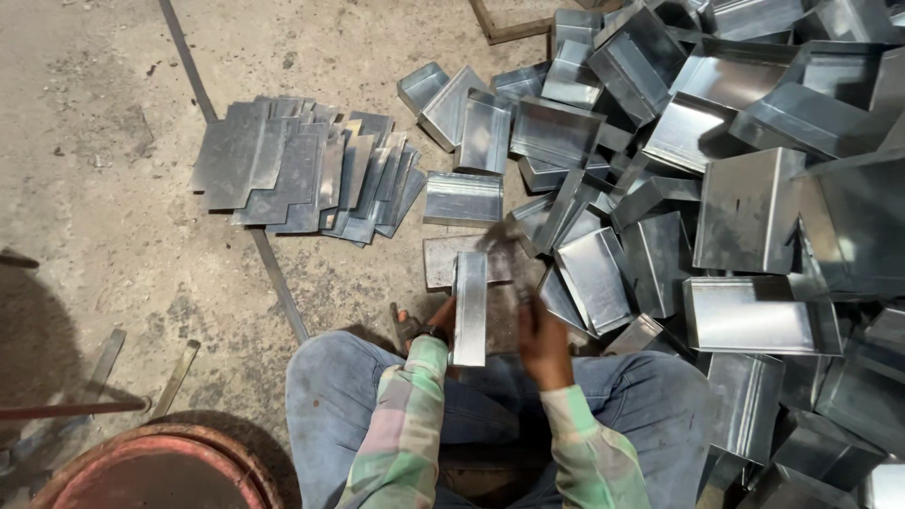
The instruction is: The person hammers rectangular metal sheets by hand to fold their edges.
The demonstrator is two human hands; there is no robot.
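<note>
Left hand [441,319] is gripping an upright bent metal sheet [469,306]. Right hand [544,341] is clenching a blurred tool [504,253]; folded trays [754,141] are piling up far right.

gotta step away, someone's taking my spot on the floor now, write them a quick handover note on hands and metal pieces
Left hand: holds a folded metal piece upright over a flat sheet on the floor.
Right hand: raised beside it, gripping a blurred tool; kind unclear.
Flat blanks: fanned out on the concrete, ahead to the left.
Folded pieces: large pile on the right.
Done: many pieces already folded.
Left: the flat blanks are unfolded.
</note>
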